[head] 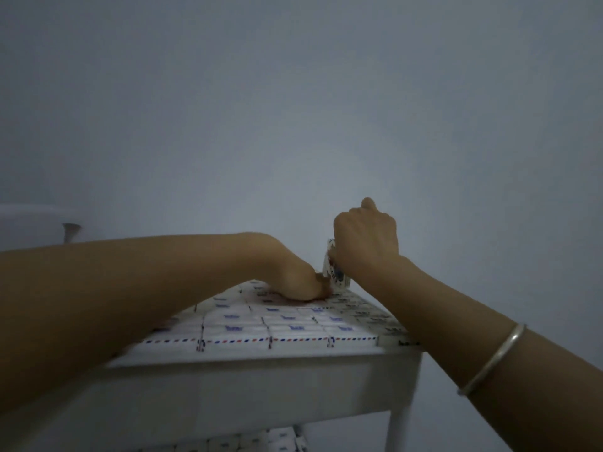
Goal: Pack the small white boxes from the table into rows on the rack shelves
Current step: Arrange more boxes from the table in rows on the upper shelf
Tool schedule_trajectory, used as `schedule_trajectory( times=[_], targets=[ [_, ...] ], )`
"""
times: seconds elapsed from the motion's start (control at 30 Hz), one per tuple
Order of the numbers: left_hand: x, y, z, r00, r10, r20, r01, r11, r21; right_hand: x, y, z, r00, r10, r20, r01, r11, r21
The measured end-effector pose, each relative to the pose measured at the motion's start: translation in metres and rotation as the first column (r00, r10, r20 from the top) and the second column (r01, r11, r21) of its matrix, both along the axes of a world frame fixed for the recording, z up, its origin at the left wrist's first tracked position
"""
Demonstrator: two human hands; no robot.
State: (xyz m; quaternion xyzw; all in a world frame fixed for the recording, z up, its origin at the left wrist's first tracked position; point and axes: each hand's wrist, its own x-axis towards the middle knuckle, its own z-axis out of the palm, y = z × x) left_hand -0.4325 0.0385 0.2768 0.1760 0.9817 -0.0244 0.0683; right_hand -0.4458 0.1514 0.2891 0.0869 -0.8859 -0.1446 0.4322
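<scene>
Right hand (365,243) grips upright box (336,272), shelf (261,365) far edge | left hand (310,285) on rows (248,324) — grip unclear | likely light, stiff — hold sides

Head cam, close to rack (261,367), faces fwd, prob. near-level.

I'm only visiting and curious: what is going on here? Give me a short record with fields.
Shelf: top shelf of a white metal rack
Contents: small white boxes with blue print, packed flat in rows
Right hand: grips one white printed box, upright near the far end
Left hand: rests on the packed rows beside it; fingers unclear
Wrist: thin silver metal bangle on the right forearm
Below: lower boxes of the same kind, partly visible
</scene>
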Motion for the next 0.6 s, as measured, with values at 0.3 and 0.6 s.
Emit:
schedule_trajectory(
  times=[0.3, 0.6],
  targets=[
    [0.001, 0.000, 0.009, 0.999, 0.050, -0.009, -0.051, 0.997, -0.054, -0.003, 0.000, -0.001, 0.999, -0.023, 0.046, 0.020, 0.997, 0.073],
    [0.005, -0.003, 0.014, 0.999, 0.049, 0.007, -0.049, 0.998, -0.037, -0.003, 0.002, -0.008, 0.985, -0.045, 0.164, -0.007, 0.952, 0.306]
  ],
)
